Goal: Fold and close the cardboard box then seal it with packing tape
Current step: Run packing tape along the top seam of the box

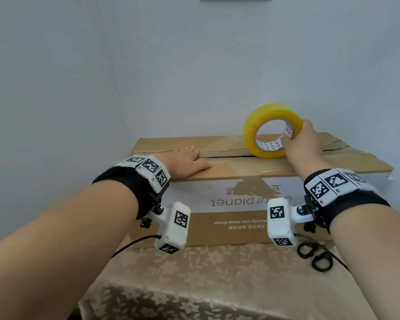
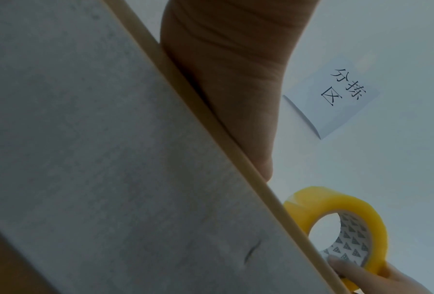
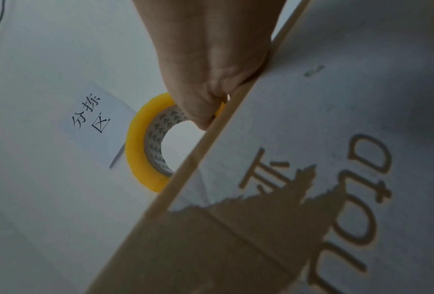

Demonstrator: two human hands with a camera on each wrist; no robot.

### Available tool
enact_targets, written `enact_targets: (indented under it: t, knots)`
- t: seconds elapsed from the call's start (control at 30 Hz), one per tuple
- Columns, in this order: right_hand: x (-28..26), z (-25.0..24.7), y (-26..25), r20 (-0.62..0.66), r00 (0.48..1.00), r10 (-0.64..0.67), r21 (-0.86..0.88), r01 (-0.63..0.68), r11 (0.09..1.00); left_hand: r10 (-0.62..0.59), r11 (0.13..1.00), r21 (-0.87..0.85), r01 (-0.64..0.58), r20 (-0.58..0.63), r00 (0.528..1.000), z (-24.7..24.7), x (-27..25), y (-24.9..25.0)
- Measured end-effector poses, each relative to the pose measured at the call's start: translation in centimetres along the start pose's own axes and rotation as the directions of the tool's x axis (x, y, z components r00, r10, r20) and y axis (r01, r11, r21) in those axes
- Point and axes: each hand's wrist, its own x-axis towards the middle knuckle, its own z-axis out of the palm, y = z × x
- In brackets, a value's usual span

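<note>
Both flaps of the cardboard box [image 1: 229, 167] lie shut; left hand [image 1: 187, 163] flat, right hand [image 1: 303, 144] pinching tape roll [image 1: 261, 125].

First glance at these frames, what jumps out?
The yellow tape roll stands on edge on top of the closed cardboard box, over the seam between the flaps, gripped by the right hand with fingers through its core. The left hand lies flat on the flaps further left. Black scissors lie on the floral tablecloth in front of the box's right end.
</note>
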Motion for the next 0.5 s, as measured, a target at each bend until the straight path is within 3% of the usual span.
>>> enact_targets:
  t: [0.5]
  knots:
    - [-0.3,0.5,-0.4,0.023,1.0,0.013,-0.091,-0.011,0.996,0.046,0.998,-0.045,-0.044,0.051,0.998,0.1,0.2,4.5]
